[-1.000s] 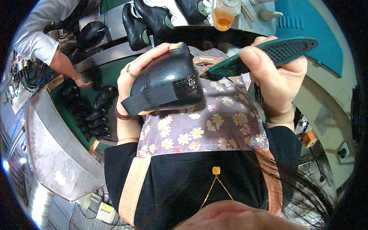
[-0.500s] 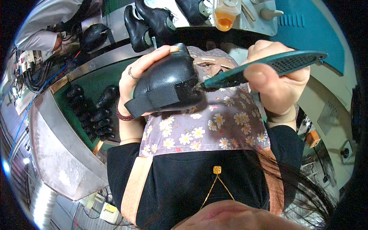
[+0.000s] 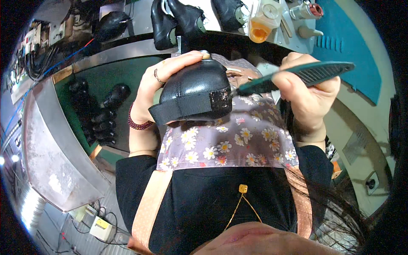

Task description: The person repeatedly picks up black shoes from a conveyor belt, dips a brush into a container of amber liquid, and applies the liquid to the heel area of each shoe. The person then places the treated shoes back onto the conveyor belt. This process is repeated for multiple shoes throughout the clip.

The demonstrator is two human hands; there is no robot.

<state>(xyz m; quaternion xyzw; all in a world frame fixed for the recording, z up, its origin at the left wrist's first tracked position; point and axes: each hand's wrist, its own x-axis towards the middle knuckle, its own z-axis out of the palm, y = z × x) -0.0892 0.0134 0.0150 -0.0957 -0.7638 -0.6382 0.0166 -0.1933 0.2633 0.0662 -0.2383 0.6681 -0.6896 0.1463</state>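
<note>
A glossy black leather shoe upper sits in front of my chest, its rounded end facing me. My left hand is wrapped round it from the left, fingers over the far side. A black ribbed ribbon runs across the near face and its left end sticks out loose. The patch at the ribbon's right end looks dark and wet. Between thumb and fingers my right hand grips a brush with a dark green ridged handle. Its tip meets or nearly meets the upper's right edge; the bristles are mostly hidden.
Black shoes stand on the bench ahead, beside a plastic pot of amber liquid. Several black shoe pieces lie in a green-lined tray at left. A metal duct is at lower left, a teal panel at right.
The view has shifted a little. The upper has turned slightly, showing more of the wet patch, and the brush has slid along the right edge. The person at upper left is mostly out of view.
</note>
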